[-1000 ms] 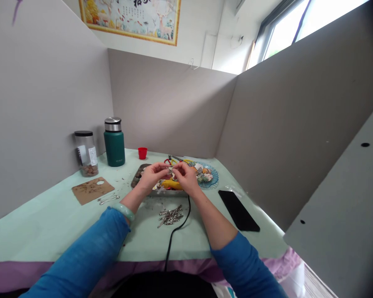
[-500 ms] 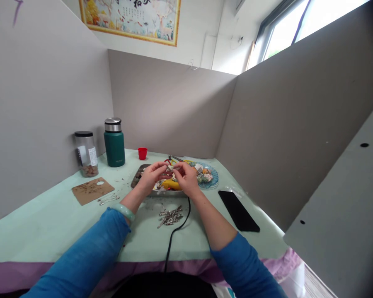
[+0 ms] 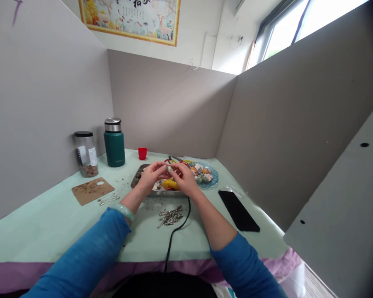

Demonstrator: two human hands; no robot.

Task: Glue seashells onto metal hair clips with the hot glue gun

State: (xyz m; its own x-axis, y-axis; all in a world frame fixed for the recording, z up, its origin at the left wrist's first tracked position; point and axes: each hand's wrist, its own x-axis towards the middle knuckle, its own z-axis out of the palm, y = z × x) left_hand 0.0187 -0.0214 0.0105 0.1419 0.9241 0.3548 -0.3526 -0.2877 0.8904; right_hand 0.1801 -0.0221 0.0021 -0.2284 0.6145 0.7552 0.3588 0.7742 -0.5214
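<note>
My left hand (image 3: pixel 153 176) and my right hand (image 3: pixel 184 179) meet above a metal tray (image 3: pixel 170 193), fingertips closed around a small whitish-green piece (image 3: pixel 169 169). It is too small for me to tell its kind. Below the hands, a yellow tool (image 3: pixel 170 184) lies in the tray among small mixed bits, partly covered by my fingers. A black cord (image 3: pixel 174 232) runs from the tray's front to the table edge. Nearer to me is a pile of small silvery metal clips (image 3: pixel 170 216). A blue glass plate (image 3: pixel 216 176) with colourful small pieces stands beyond my right hand.
Left on the table are a brown card (image 3: pixel 91 191), several large safety pins (image 3: pixel 108 199), a clear jar (image 3: pixel 87 155) and a green flask (image 3: pixel 114 145). A red cup (image 3: pixel 142 153) stands behind. A black phone-like slab (image 3: pixel 238 211) lies right. Grey partitions (image 3: pixel 168 103) enclose the table.
The small piece has been turned between my fingertips and shows more upright. My right hand has shifted slightly left and its fingers have changed position. The left hand stays nearly where it was.
</note>
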